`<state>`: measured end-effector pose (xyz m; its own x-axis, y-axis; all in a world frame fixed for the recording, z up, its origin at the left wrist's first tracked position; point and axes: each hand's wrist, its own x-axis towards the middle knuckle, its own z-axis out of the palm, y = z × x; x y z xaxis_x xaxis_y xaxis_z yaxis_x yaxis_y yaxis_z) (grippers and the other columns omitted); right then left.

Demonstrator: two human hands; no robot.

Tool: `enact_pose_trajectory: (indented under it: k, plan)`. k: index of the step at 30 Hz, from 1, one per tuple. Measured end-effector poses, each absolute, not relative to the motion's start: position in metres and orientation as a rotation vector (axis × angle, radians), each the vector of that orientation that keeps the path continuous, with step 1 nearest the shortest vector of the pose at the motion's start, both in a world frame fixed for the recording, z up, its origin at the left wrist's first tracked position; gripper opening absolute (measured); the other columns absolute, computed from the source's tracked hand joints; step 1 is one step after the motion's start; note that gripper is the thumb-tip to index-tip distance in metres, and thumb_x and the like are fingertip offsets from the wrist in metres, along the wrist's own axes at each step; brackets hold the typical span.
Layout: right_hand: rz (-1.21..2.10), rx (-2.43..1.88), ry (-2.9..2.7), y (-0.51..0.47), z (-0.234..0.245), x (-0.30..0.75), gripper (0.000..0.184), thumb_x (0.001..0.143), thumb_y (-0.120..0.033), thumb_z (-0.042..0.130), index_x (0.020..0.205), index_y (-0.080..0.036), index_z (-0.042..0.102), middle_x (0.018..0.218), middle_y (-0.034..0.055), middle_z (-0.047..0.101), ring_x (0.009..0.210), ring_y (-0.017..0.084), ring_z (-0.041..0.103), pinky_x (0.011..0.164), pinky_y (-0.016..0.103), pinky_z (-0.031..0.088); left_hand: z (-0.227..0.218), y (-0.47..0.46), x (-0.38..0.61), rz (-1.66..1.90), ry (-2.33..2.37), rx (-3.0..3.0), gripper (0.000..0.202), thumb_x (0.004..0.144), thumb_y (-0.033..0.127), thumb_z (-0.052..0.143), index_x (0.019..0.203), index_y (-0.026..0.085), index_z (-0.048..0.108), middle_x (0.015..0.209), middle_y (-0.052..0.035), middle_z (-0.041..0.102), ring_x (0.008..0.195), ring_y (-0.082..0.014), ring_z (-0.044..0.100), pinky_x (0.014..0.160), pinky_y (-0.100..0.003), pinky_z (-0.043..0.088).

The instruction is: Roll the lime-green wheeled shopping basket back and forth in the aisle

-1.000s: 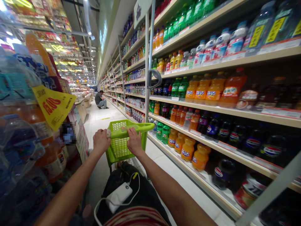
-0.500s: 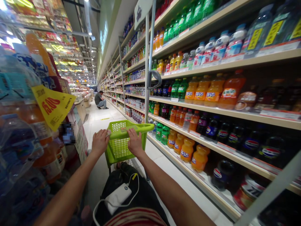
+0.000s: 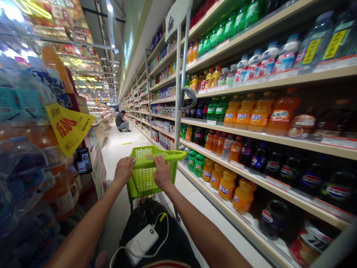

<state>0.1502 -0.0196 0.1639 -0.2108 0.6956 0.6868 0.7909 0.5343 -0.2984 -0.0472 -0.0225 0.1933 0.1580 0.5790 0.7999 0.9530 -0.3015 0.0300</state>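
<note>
A lime-green shopping cart [image 3: 141, 181] stands right in front of me, with a mesh basket and a thick green handle. My left hand [image 3: 124, 170] is curled over the left part of the handle. Farther right, my right hand [image 3: 162, 173] grips the same handle, its fingers bent over the top. The undersides of both grips are hidden. A small label lies on the handle between the hands. On my lap rests a white power bank [image 3: 142, 243] with a white cable plugged into it.
Shelves of bottled drinks [image 3: 245, 113] line the right side, fronted by a grey ladder [image 3: 178, 89]. Wrapped bottles with a yellow price sign [image 3: 69, 128] crowd the left, near a phone [image 3: 84, 160]. Farther down the tiled aisle [image 3: 115, 143], a person [image 3: 122, 121] crouches.
The view has shifted slightly, so shelves, cart and price sign appear a little farther right and lower. Both hands stay on the cart handle.
</note>
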Motion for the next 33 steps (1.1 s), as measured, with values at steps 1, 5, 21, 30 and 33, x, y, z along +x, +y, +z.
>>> enact_pose_trajectory:
  k: [1,5,21,30,33]
  plan:
    - [-0.154,-1.202,-1.957,-0.018,0.163,0.149,0.063,0.069,-0.011,0.041,0.132,-0.011,0.038,0.141,0.0091,0.034,0.133,0.020,0.020,0.108,0.045,0.011,0.192,-0.021,-0.050,-1.004,-1.455,-1.937,0.029,0.086,0.028,0.036,0.095,0.017,0.061,0.095,-0.0076,0.065,0.092,-0.0198,0.057,0.086,-0.037,0.044]
    - [-0.165,-1.165,-1.971,-0.010,0.160,0.140,0.065,0.068,-0.012,0.041,0.133,-0.011,0.036,0.142,0.0093,0.032,0.134,0.021,0.018,0.108,0.046,0.009,0.190,-0.011,-0.060,-1.009,-1.477,-1.904,0.028,0.085,0.026,0.037,0.096,0.016,0.061,0.095,-0.0077,0.066,0.091,-0.0198,0.057,0.085,-0.037,0.045]
    - [-0.109,-1.151,-1.952,0.046,0.159,0.154,0.061,0.068,-0.008,0.039,0.128,-0.012,0.043,0.138,0.0087,0.037,0.132,0.022,0.025,0.106,0.047,0.019,0.186,0.008,-0.037,-0.994,-1.484,-1.919,0.024,0.082,0.023,0.045,0.099,0.014,0.059,0.097,-0.0097,0.063,0.092,-0.0215,0.055,0.085,-0.039,0.045]
    - [-0.164,-1.256,-1.972,0.073,0.161,0.176,0.062,0.069,-0.009,0.039,0.130,-0.017,0.039,0.140,0.0058,0.035,0.132,0.020,0.024,0.106,0.050,0.014,0.174,0.018,-0.028,-1.125,-1.257,-2.089,0.033,0.082,0.019,0.045,0.114,0.018,0.054,0.118,-0.0086,0.056,0.114,-0.0208,0.046,0.099,-0.042,0.039]
    - [-0.139,-1.289,-1.966,0.076,0.165,0.177,0.059,0.071,-0.011,0.039,0.130,-0.017,0.040,0.140,0.0063,0.036,0.132,0.020,0.024,0.106,0.050,0.013,0.173,0.021,-0.032,-1.283,-1.264,-2.069,0.033,0.082,0.021,0.043,0.114,0.018,0.053,0.119,-0.0086,0.055,0.114,-0.0194,0.046,0.099,-0.041,0.040]
